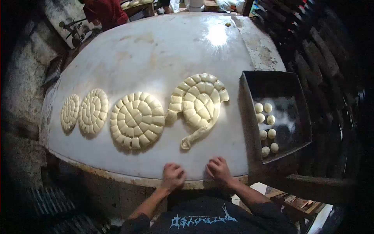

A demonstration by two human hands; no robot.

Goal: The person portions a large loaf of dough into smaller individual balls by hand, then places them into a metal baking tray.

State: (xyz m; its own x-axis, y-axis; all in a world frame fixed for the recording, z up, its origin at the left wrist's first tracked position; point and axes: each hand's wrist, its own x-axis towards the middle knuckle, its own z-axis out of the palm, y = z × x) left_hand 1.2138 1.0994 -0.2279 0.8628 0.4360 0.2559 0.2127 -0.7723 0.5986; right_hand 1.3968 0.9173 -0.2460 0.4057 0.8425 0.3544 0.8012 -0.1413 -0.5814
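My left hand (pixel 173 176) is at the table's front edge with its fingers curled in, and no object shows in it. My right hand (pixel 219 170) rests a little farther right, its fingers also curled and nothing visible in them. Beyond both hands lies a dough coil (pixel 202 103) cut into segments. Its outer ring is partly unwound, with an uncut tail pointing towards me and a loose end at its left. Left of it sit three round dough coils (pixel 136 119), wound closed and cut into segments all over. The undersides of my fingers are hidden.
A dark rectangular tray (pixel 304 128) stands at the table's right side with several dough balls (pixel 271 133) in two rows. The pale tabletop (pixel 128 58) has a strong light glare at the back. A person in a red shirt (pixel 105 13) is at the far left.
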